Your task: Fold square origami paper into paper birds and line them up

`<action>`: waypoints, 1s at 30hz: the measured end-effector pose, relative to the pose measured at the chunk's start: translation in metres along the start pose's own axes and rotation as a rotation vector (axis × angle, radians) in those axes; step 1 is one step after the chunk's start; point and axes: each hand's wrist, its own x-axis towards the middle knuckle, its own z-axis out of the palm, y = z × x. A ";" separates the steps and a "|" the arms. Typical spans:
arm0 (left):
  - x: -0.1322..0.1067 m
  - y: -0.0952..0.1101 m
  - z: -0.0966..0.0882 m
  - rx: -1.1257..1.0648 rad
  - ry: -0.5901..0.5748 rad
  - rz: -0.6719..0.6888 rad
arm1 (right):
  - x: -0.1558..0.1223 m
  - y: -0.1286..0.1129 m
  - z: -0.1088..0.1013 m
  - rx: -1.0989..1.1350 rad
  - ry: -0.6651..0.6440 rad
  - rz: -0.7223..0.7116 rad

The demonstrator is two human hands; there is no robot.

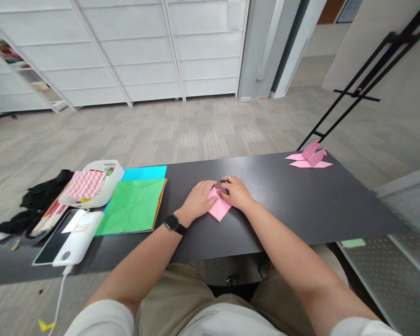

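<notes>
A small piece of folded pink origami paper [219, 211] lies on the dark table in front of me, one corner pointing toward my body. My left hand [199, 198], below a black wrist watch [175, 224], grips its left side with the thumb on top. From the right, my right hand [238, 193] holds the upper right part, fingers curled over the far edge. The fingers of both hands hide the paper's top corner. Two finished pink paper birds [310, 156] stand at the table's far right corner.
Green paper sheets [136, 205] lie left over a blue sheet [145, 173]. Beyond them are a white basket [117, 179], a white power bank [79, 238] with a cable, a tablet [51, 245] and black cloth [45, 196]. A black stand [357, 93] rises behind the table's right end.
</notes>
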 end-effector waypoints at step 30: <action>-0.011 0.012 -0.009 0.204 -0.248 0.006 | -0.027 -0.009 -0.048 -0.239 -0.126 -0.105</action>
